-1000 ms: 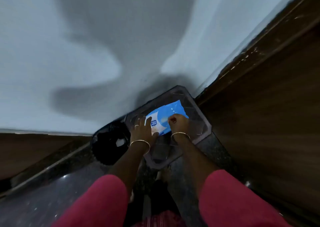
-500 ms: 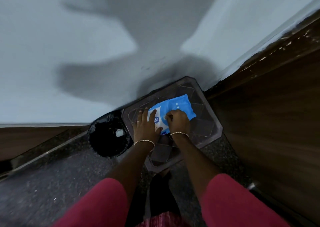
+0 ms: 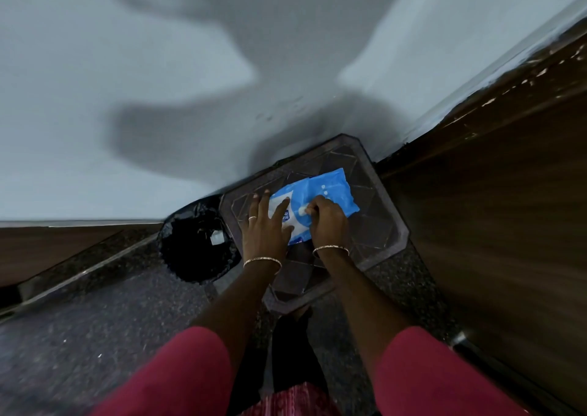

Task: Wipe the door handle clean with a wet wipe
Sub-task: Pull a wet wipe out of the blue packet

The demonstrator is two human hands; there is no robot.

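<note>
The wet wipe pack (image 3: 330,190) is lying flat on a small, dark, see-through plastic counter (image 3: 381,225) with a faceted top, directly under both grips. It is showing as a soft, glossy blue pouch, slightly crinkled, with a white panel carrying blue print at its end under the left grip and a few small white dots towards the end beyond the right grip. The left grip (image 3: 266,225) is lying open, its fingers straight and spread, pressing down on the white-panelled end; it is wearing a ring (image 3: 252,218), with a thin bangle (image 3: 262,261) at the wrist. The right grip (image 3: 327,221) is curling its fingers and pinching a small white bit at the middle of the pack, just beside the left grip's fingertips; whether that bit is the flap or a wipe, I cannot tell. A black-lined bin (image 3: 197,244) is standing just left of the left grip, touching the counter's edge. A pale grey wall (image 3: 158,66) is rising beyond both grips, and a brown wooden panel (image 3: 492,225) is running along to the right of the right grip. A dark speckled floor (image 3: 95,320) is spreading below the red sleeves (image 3: 178,374).
</note>
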